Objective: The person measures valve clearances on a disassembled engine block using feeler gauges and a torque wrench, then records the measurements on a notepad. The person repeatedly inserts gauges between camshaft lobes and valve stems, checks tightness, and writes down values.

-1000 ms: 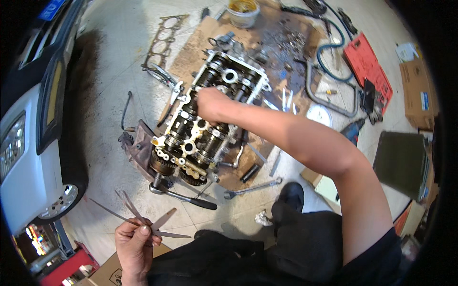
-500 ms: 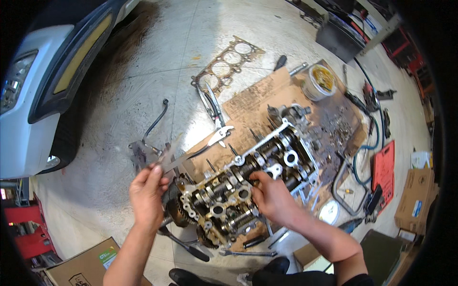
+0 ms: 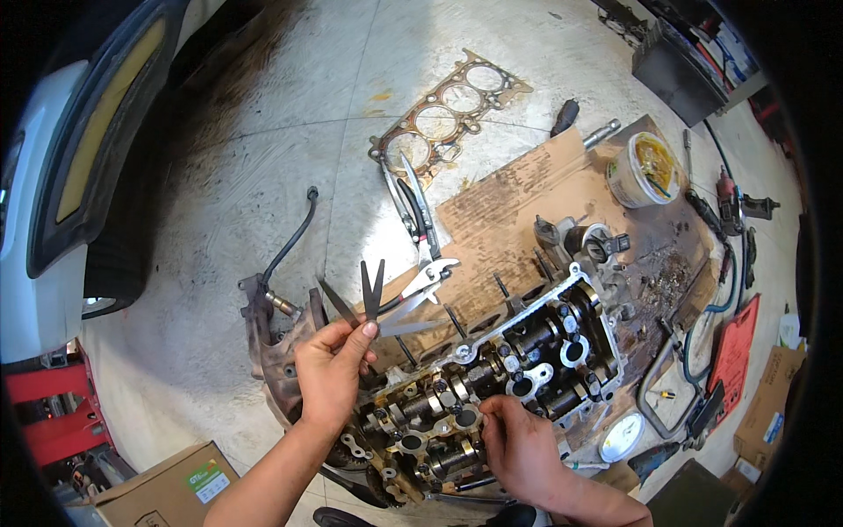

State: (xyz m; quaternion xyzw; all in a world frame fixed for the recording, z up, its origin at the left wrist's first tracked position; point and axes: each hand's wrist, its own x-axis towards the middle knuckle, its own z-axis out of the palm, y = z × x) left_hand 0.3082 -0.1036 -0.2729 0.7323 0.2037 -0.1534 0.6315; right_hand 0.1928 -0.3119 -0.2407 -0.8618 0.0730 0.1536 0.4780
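My left hand [image 3: 329,378] pinches a feeler gauge [image 3: 372,297], its thin metal blades fanned out past the thumb and fingers. It hovers over the near-left part of an oily engine cylinder head [image 3: 524,341], whose camshafts and round bores lie exposed. My right hand [image 3: 527,448] is over the near side of the head, its fingers closed together by one of the bores. Whatever those fingertips grip, if anything, is hidden. Just beyond the gauge, a pair of pliers [image 3: 428,274] with pale jaws lies on the cardboard [image 3: 509,180] that is under the head.
A head gasket [image 3: 436,120] lies on the concrete floor ahead. A tub [image 3: 644,171] of yellowish stuff stands on the cardboard at the far right. An impact wrench [image 3: 731,200] and a red case [image 3: 733,351] are further right. At left stands a white car [image 3: 42,237]; a carton [image 3: 162,492] is near left.
My view has shifted, so the head appears lower and further right. The gauge blades now stand fanned and sharp. My right hand has come nearer to me along the head, fingers still closed.
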